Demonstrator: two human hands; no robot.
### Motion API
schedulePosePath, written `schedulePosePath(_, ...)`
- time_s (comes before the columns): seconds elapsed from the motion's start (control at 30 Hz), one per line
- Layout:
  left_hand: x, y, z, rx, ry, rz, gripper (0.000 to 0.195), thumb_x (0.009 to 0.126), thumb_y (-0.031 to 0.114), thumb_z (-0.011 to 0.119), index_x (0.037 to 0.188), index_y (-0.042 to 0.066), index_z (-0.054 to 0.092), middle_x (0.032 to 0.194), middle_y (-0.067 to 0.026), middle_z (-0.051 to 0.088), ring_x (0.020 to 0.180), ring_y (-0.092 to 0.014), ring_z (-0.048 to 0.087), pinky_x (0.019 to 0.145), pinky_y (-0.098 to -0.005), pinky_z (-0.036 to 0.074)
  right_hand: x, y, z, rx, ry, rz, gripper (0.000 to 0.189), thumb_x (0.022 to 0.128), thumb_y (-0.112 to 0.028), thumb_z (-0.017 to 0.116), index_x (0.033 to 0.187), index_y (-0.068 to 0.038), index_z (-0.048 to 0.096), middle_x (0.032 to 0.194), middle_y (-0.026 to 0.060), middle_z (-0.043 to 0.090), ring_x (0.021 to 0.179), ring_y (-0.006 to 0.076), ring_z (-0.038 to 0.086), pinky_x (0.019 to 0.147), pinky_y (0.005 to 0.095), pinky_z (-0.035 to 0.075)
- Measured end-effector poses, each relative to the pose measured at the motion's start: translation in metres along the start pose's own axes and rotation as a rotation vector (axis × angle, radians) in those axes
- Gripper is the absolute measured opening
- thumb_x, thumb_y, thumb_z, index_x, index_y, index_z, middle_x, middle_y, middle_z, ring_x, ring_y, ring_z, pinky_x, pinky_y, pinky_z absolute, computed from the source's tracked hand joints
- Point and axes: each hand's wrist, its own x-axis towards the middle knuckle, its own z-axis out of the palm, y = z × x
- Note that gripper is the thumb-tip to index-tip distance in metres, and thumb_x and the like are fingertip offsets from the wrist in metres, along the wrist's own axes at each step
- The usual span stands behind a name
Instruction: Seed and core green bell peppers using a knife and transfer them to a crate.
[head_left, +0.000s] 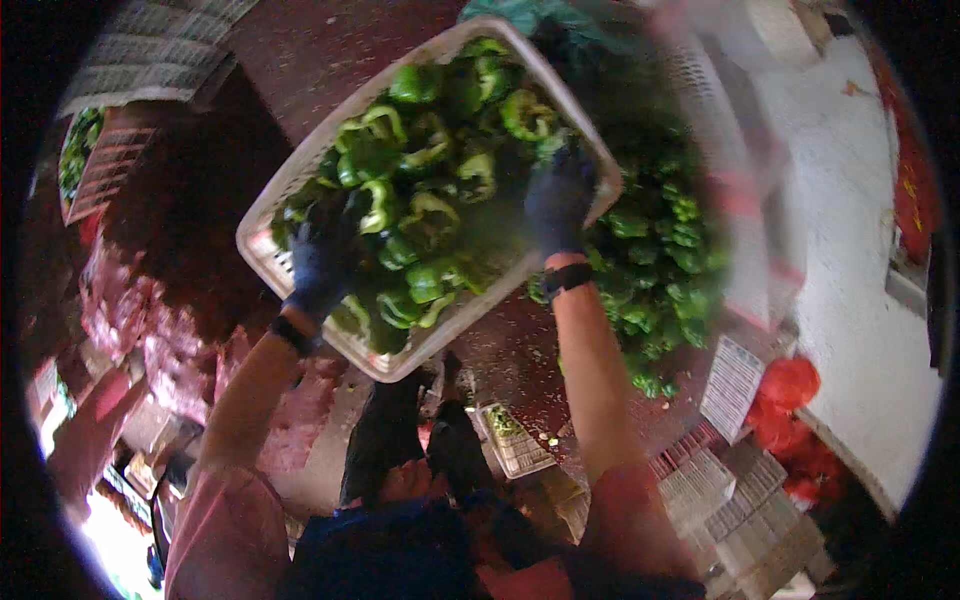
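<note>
A large pale plastic basket (345, 120) is before me, turned at an angle and holding cut green bell peppers (431, 217). Some pieces show their pale insides. My left hand (322, 259), in a dark blue glove, reaches over the left rim and rests on the peppers. On the right side my right hand (561, 196), gloved too, lies inside the basket against the peppers near the wall. Blur and the dark gloves hide whether the fingers grip anything. What supports the basket is hidden beneath it.
Loose green peppers (652, 277) are heaped on the right. A small pale basket (516, 446) with scraps stands by my legs. Stacked crates (742, 495) and red bags (787, 405) are at lower right, pinkish plastic bags (157, 330) at left. A white wall (847, 247) bounds the right.
</note>
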Motion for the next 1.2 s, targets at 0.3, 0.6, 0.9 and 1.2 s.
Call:
schedulePosePath(0.3, 0.0, 0.003, -0.026, -0.018, 0.145, 0.057, 0.066, 0.071, 0.03, 0.066, 0.133, 0.016, 0.047, 0.132, -0.0144, 0.046, 0.122, -0.037, 0.041, 0.101, -0.0513, 0.032, 0.013, -0.006, -0.029, -0.01, -0.052, -0.091, 0.061, 0.089, -0.034, 0.053, 0.137, -0.001, 0.036, 0.131, 0.0281, 0.045, 0.124, 0.0429, 0.04, 0.104, 0.0526, 0.03)
schedulePosePath(0.6, 0.013, 0.027, -0.023, 0.013, 0.195, 0.259, 0.049, 0.075, 0.027, 0.061, 0.123, 0.019, 0.058, 0.135, -0.0065, 0.047, 0.126, -0.035, 0.038, 0.107, -0.0524, 0.027, -0.113, -0.131, -0.071, 0.611, -0.157, -0.437, 0.061, 0.085, -0.025, 0.059, 0.137, -0.004, 0.038, 0.135, 0.0269, 0.041, 0.123, 0.0455, 0.039, 0.103, 0.0536, 0.028)
schedulePosePath(0.9, -0.016, -0.071, -0.044, 0.145, 0.236, -0.167, 0.045, 0.079, 0.025, 0.06, 0.121, 0.01, 0.053, 0.128, -0.0151, 0.049, 0.125, -0.037, 0.04, 0.106, -0.0498, 0.03, -0.15, -0.126, -0.097, 0.575, -0.389, -0.519, 0.071, 0.083, -0.03, 0.063, 0.14, -0.003, 0.031, 0.137, 0.0264, 0.036, 0.124, 0.047, 0.034, 0.105, 0.056, 0.027)
schedulePosePath(1.2, -0.008, -0.055, -0.023, 0.312, 0.242, -0.226, 0.048, 0.076, 0.019, 0.056, 0.124, 0.012, 0.051, 0.128, -0.0118, 0.051, 0.13, -0.033, 0.036, 0.11, -0.0519, 0.021, -0.154, -0.12, -0.07, 0.566, -0.436, -0.569, 0.068, 0.085, -0.028, 0.06, 0.142, -0.006, 0.03, 0.138, 0.0265, 0.035, 0.127, 0.0463, 0.033, 0.107, 0.0566, 0.021)
